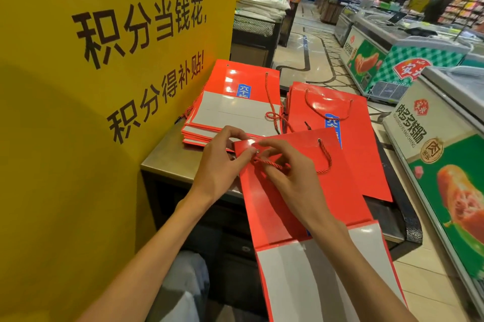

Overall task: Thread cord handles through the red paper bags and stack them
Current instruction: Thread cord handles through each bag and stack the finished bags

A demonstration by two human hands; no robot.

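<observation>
Both hands meet at the flat red paper bag's (301,190) left hole: left hand (222,162) pinches the corner, right hand (285,175) pinches the twisted red cord handle (272,163) just below it.

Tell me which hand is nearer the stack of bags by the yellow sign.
Left. The left hand sits just below the stack; the right hand lies farther right, on the held bag.

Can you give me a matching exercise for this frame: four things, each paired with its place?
Things:
1. yellow sign
2. bag being threaded
3. pile with loose cord
4. freezer chests

Places:
A. right, along the aisle
B. back left of counter
C. far left, upright
D. under both hands

Pairs: 1-C, 2-D, 3-B, 4-A
</observation>
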